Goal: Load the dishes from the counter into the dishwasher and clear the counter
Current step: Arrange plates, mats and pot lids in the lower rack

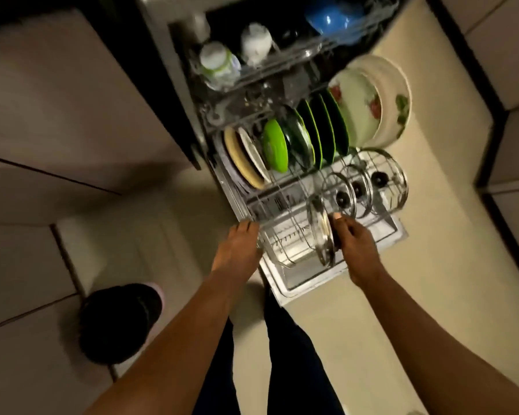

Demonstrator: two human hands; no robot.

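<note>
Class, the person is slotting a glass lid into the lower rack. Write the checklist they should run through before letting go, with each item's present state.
1. Right hand grips the glass lid: ok.
2. Lid stands on edge over the lower rack: ok.
3. Lid seated between tines: cannot tell, blurred.
4. Left hand rests on the rack's front edge, steadying it: ok.
5. Clear of the three lids already racked behind: ok.
6. Rack pulled fully out: cannot tell.

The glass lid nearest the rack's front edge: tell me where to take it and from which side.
Take the glass lid by its dark knob, from the right, where the right hand holds it now. It stands on edge between the rack's wires, knob facing right.
</note>
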